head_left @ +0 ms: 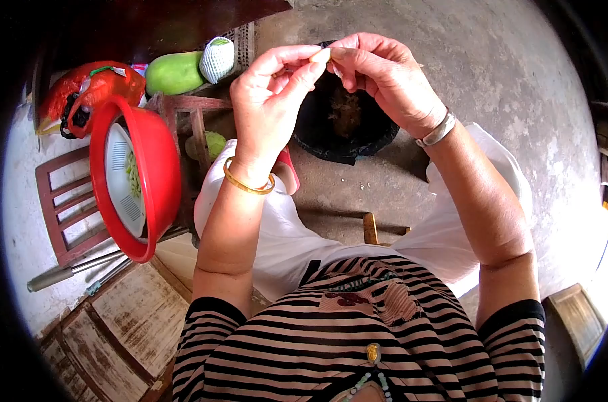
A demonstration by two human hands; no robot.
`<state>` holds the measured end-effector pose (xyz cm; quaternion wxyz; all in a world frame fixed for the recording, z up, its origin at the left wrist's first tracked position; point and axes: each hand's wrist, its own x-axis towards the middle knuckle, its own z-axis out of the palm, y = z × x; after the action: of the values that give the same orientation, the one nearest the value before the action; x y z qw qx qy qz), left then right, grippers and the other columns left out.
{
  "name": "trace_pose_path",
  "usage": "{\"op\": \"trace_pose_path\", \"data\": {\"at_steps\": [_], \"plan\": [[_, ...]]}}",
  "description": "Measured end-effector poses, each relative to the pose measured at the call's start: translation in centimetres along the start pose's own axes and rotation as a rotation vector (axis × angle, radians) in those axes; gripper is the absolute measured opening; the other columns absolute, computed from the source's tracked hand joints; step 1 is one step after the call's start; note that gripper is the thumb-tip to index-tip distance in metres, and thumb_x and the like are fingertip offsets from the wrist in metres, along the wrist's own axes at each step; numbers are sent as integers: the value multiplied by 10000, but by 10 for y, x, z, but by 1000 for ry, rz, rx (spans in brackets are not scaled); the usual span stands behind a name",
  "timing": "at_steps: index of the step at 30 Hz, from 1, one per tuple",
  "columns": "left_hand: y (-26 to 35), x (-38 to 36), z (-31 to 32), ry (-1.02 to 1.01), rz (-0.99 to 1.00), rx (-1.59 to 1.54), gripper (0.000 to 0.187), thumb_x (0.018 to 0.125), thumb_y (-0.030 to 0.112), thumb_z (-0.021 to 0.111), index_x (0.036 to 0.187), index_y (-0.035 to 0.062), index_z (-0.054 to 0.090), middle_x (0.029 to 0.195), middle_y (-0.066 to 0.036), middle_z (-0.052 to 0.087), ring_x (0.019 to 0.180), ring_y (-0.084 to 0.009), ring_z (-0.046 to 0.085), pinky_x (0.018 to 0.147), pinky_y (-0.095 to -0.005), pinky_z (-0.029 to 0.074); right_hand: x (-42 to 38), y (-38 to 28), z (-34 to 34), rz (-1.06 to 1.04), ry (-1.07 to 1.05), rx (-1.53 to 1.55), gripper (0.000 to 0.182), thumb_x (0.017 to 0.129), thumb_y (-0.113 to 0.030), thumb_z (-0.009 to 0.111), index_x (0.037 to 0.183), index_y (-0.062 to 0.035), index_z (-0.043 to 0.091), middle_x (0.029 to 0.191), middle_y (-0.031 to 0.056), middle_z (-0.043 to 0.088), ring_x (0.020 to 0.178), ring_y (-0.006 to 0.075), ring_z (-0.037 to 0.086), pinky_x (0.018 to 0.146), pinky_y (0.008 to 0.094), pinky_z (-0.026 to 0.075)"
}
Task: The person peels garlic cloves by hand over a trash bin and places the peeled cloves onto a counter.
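Note:
My left hand [272,94] pinches a small pale garlic clove [322,56] between thumb and fingertips. On the clove's other side, the thumb and fingers of my right hand [392,77] are closed at its end, with a whitish bit of skin hanging near them. Both hands meet above a bin lined with a black bag [379,134]. Brownish dry peelings [345,114] lie inside that bin. Part of the bin is hidden behind my hands.
To the left, a red basin [163,181] holds a white colander [119,175] with pale green strips, on a wooden chair [52,201]. Beyond are a red plastic bag [119,84], a green melon [175,74] and a fruit in a white foam net [217,60].

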<state>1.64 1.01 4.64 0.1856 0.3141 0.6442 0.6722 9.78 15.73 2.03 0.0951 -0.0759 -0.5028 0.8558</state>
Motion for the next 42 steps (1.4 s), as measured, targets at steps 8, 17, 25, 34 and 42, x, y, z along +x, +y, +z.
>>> {"op": "trace_pose_path", "data": {"at_steps": [8,17,25,34,42], "plan": [[4,2,-2,13,4,26,172,862,91,612,1015,17,638,905,-27,655,779,-53,588,625,-182,462,1,0,4,-261,68,-281,134,815,-148,668,878,-30,656,761,-9,632,689,39,548,640,206,470],[4,1,-2,5,39,64,200,876,100,591,1046,9,643,900,-28,637,762,-53,568,620,-183,458,-1,1,6,-329,95,-524,148,799,-161,684,829,-18,662,654,19,627,623,35,560,578,209,475],[5,4,-5,-77,58,156,194,882,100,578,1033,-4,642,864,-24,593,722,-76,561,607,-195,465,-5,-6,8,-308,66,-585,133,789,-146,674,803,-15,656,661,33,638,617,51,577,584,225,489],[-4,1,0,-88,-22,-5,192,882,90,570,1019,-29,632,849,-55,587,670,-119,594,594,-228,513,-9,-10,8,-303,74,-657,101,770,-113,652,762,-14,638,672,45,645,631,65,598,597,228,499],[-3,3,-1,-54,-140,-156,220,897,149,561,1013,-31,613,815,-69,624,670,-125,596,625,-248,528,-6,2,8,-248,45,-425,148,812,-127,641,794,20,634,701,49,657,660,76,610,618,225,506]]}}
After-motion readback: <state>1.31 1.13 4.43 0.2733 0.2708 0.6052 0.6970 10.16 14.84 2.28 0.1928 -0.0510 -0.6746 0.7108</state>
